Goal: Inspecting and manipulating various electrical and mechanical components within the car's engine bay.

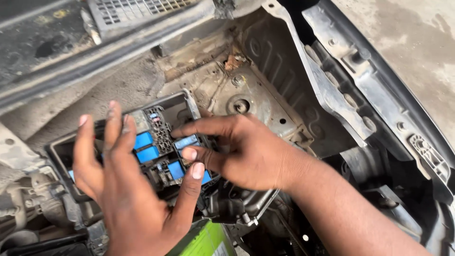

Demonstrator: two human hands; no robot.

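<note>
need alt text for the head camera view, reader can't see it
Two bare hands work over an open black fuse box with blue relays in a car's engine bay. The right hand fingers a relay; the left hand hovers open. A green-topped part sits below.

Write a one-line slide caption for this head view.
Right hand fingers the blue relays in an open fuse box; left hand hovers open.

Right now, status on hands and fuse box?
Left hand open, over fuse box. Right hand fingertips on blue relays. Nothing held, nothing blocking.
</note>
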